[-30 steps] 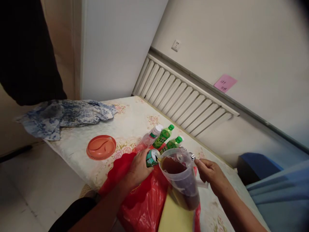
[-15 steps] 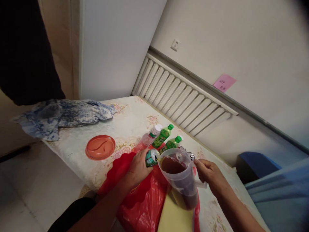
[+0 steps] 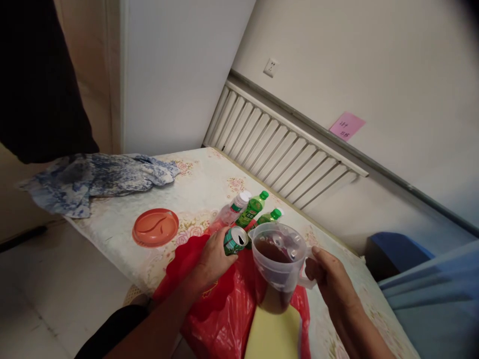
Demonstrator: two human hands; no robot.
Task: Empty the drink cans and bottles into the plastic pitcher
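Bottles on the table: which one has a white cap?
The clear pinkish bottle, leftmost of the three, closest to the orange lid. The middle bottle and the right bottle are green with green caps.

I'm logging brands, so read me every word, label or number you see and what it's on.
No text is clear enough to quote.
On the pink sticky note: two handwritten lines, too small to read.
On the green bottles: label print blurred.
On the clear bottle: label too small.
On the can in the left hand: print unreadable.
On the pitcher in the right hand: no print shows.
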